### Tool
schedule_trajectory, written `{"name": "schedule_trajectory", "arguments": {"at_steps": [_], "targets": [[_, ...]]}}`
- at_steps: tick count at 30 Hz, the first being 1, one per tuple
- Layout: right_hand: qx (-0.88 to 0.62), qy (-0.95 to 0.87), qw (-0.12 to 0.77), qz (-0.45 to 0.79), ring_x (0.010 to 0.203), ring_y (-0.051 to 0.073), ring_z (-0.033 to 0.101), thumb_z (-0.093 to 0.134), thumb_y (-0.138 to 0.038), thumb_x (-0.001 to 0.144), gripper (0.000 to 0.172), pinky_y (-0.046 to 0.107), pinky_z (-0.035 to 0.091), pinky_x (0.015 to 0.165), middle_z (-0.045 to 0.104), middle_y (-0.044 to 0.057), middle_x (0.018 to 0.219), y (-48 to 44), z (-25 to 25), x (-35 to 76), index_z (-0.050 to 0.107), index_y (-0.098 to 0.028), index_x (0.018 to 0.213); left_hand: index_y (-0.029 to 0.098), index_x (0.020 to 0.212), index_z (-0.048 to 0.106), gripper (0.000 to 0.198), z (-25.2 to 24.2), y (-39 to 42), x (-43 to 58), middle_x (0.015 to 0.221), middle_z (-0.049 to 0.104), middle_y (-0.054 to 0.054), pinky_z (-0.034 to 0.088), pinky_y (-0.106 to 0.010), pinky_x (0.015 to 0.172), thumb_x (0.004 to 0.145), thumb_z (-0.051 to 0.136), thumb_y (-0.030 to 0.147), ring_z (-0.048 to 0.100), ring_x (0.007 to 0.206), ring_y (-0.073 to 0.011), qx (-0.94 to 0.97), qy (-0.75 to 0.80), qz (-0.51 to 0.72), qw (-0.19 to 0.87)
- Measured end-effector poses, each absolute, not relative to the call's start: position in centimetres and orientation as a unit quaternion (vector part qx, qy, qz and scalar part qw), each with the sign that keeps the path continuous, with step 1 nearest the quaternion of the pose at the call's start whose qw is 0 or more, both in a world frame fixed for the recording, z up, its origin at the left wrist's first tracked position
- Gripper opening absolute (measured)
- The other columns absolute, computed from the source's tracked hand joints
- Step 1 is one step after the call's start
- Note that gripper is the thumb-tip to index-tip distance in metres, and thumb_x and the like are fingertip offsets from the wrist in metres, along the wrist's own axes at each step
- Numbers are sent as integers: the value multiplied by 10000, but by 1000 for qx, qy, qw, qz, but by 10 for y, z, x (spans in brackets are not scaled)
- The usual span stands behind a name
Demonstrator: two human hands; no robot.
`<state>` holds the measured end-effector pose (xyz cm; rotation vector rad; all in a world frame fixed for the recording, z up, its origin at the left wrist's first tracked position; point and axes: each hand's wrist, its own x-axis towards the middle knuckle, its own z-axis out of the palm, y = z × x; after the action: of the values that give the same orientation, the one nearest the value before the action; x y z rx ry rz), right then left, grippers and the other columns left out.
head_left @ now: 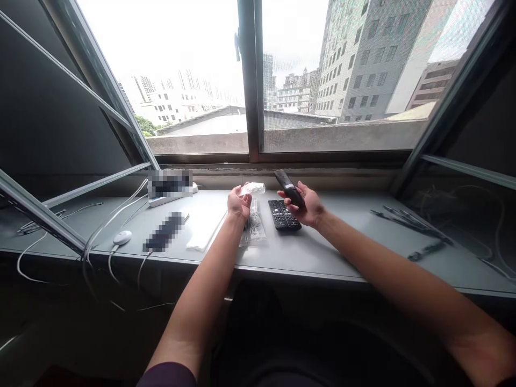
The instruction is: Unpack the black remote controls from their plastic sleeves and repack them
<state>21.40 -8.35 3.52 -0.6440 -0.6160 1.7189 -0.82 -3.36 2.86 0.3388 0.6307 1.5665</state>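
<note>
A black remote control (pixel 288 188) is in my right hand (pixel 309 206), raised a little over the desk with its far end tilted up and to the left. Two more black remote controls (pixel 284 216) lie side by side just beneath it. My left hand (pixel 238 203) is closed on a crumpled white piece (pixel 253 188) that looks like a wipe or tissue. Under and beside my left wrist lies a clear plastic bag (pixel 255 230), partly hidden; I cannot make out its contents. Flat white sheets or sleeves (pixel 207 228) are stacked left of that arm.
The grey desk (pixel 334 252) runs along a window. On the left are a white puck-shaped device (pixel 122 237) with a cable, a blurred phone-like item (pixel 163 232) and a power strip (pixel 173 196). Thin dark rods or cables (pixel 411 220) lie right. Metal frame bars flank both sides.
</note>
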Motion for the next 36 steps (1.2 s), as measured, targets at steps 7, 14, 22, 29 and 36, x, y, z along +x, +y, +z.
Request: {"name": "schedule_trajectory", "arguments": {"at_steps": [7,14,22,29,36], "targets": [[-242,-278,541,756,511,118,488,394,-387,1144,354,205,444,381,602,49,765,-86,33,213,658,-153,1117,143,1172,723,209,26,-32,-9,1101,783,-141,548,-140,536,1028,574,173,703,726,-113,160,275,689,652],[-313,-299,585,685,634,140,602,598,-235,1054,94,242,560,493,647,49,855,-84,30,211,675,-182,1051,135,1164,730,205,27,-33,-8,1092,781,-139,548,-140,537,1030,581,182,707,738,-114,163,279,686,651],[-319,-455,609,566,859,190,720,878,-319,860,237,327,629,760,763,33,1010,-76,13,208,732,-226,1022,130,1110,727,177,27,-32,-9,1086,776,-140,547,-139,545,1027,580,182,702,737,-109,163,279,689,649],[-289,-601,622,409,1262,304,687,1010,-461,708,426,503,507,1171,786,84,1299,-75,11,211,847,-264,1049,134,1122,721,181,29,-32,-8,1051,779,-116,535,-137,534,1034,569,177,686,687,-96,152,271,689,654],[-260,-631,607,408,1315,304,675,1000,-387,739,316,485,524,1170,708,75,1433,-77,10,209,895,-309,1027,131,1108,706,168,28,-31,-9,987,777,-111,533,-147,512,1046,595,241,691,678,-109,140,252,696,657]]}}
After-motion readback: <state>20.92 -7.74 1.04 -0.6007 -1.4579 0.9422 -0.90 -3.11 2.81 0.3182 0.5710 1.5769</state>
